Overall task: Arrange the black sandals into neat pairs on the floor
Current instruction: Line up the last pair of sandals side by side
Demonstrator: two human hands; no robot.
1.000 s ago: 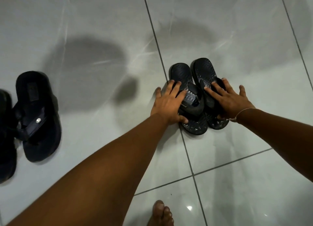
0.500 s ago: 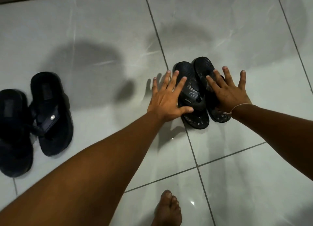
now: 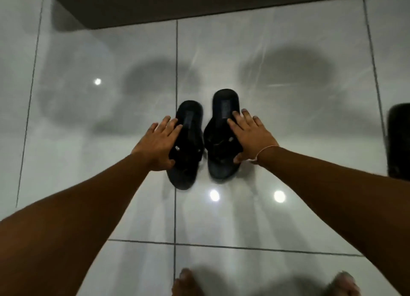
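Head view: left hand (image 3: 155, 148) and right hand (image 3: 250, 138) flat, fingers spread, grasping nothing, one per sandal: left sandal (image 3: 188, 162), right sandal (image 3: 223, 127). Aligning step; next, even the heels.

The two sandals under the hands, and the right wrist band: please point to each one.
left sandal (image 3: 182, 179): head view, on its near end.
right sandal (image 3: 225, 99): head view, on its far end.
wrist band (image 3: 266, 148): head view, on the thin band.

Glossy grey tiled floor (image 3: 288, 218) carries two black sandals (image 3: 224, 136) side by side and another sandal (image 3: 398, 140) at right.
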